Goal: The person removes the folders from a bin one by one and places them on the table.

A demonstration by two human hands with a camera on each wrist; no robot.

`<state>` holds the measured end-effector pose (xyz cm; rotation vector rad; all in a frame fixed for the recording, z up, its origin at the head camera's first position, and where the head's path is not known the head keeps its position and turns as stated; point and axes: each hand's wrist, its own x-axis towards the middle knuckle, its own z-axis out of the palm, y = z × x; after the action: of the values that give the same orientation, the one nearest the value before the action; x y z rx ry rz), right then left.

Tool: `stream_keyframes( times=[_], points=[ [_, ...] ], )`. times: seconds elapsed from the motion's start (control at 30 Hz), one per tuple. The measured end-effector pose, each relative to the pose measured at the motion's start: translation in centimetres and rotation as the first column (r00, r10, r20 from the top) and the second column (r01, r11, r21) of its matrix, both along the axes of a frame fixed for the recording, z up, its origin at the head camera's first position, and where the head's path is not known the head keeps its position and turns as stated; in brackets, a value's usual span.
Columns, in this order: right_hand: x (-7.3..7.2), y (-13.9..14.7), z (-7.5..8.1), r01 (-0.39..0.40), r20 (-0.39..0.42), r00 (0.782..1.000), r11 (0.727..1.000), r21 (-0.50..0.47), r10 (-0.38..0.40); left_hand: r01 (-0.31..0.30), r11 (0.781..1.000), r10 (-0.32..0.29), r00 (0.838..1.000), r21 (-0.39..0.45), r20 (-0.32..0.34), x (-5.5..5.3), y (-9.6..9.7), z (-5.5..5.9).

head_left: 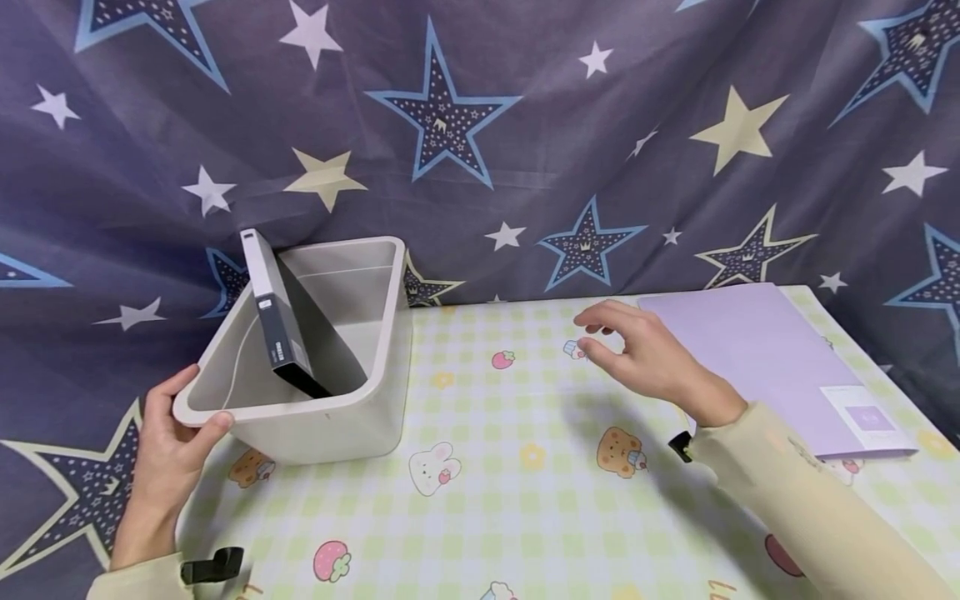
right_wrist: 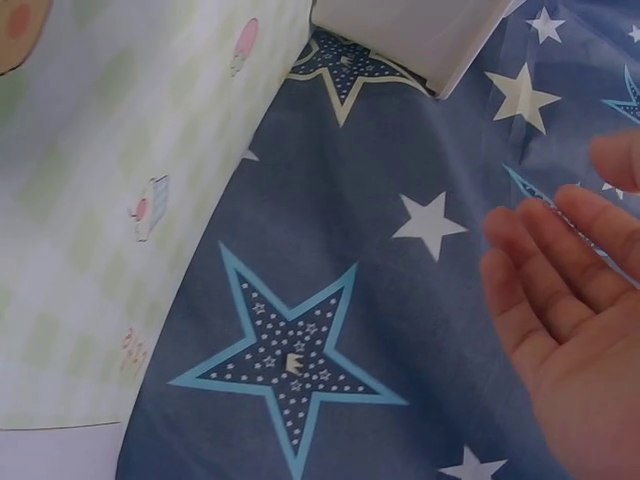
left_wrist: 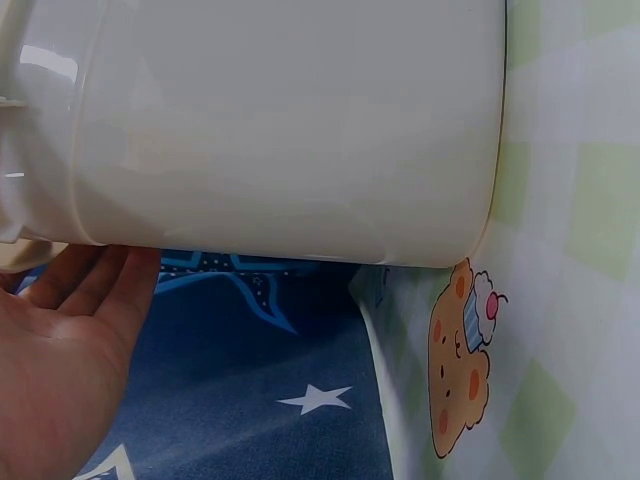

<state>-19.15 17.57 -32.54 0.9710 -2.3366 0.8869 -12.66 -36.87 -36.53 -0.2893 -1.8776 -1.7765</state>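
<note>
A light grey plastic bin (head_left: 375,417) stands at the left of the table. At its near left corner my left hand (head_left: 168,454) grips the rim, thumb on the front side and fingers along the left side. In the left wrist view the fingers of that hand (left_wrist: 75,350) lie against the bin's wall (left_wrist: 290,130) below the rim. A flat black-and-white box-like item (head_left: 273,304) leans inside the bin, its top end above the rim. My right hand (head_left: 637,350) hovers over the table with relaxed, slightly bent fingers and holds nothing; the right wrist view shows its palm (right_wrist: 590,370) bare.
A pale purple folder (head_left: 750,350) with a white label (head_left: 862,417) lies at the table's right, beyond my right wrist. The table has a green checked cloth (head_left: 480,517) with cartoon prints. Behind its back edge hangs a dark blue star-patterned curtain (head_left: 525,100).
</note>
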Motion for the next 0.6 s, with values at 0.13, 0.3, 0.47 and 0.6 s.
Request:
stream_keyframes(
  times=[0.13, 0.3, 0.47, 0.6],
  points=[
    [-0.1, -0.6, 0.6, -0.006, 0.002, 1.000, 1.000, 0.015, 0.006, -0.002, 1.000, 0.002, 1.000, 0.004, 0.002, -0.1, 0.0, -0.1],
    [-0.4, -1.7, 1.6, -0.031, -0.013, 0.999, 0.999, 0.037, 0.032, -0.005, 1.000, 0.005, 1.000, 0.015, -0.001, 0.0, -0.2, -0.2],
    [-0.5, -2.8, 2.5, -0.049, -0.019, 0.999, 0.996, 0.072, 0.050, -0.005, 1.000, 0.005, 1.000, 0.014, -0.003, 0.0, -0.2, -0.3],
    [-0.6, -3.5, 3.1, -0.065, -0.027, 0.997, 0.995, 0.075, 0.067, -0.001, 1.000, 0.001, 1.000, 0.027, 0.000, -0.1, -0.2, -0.3]
  ],
)
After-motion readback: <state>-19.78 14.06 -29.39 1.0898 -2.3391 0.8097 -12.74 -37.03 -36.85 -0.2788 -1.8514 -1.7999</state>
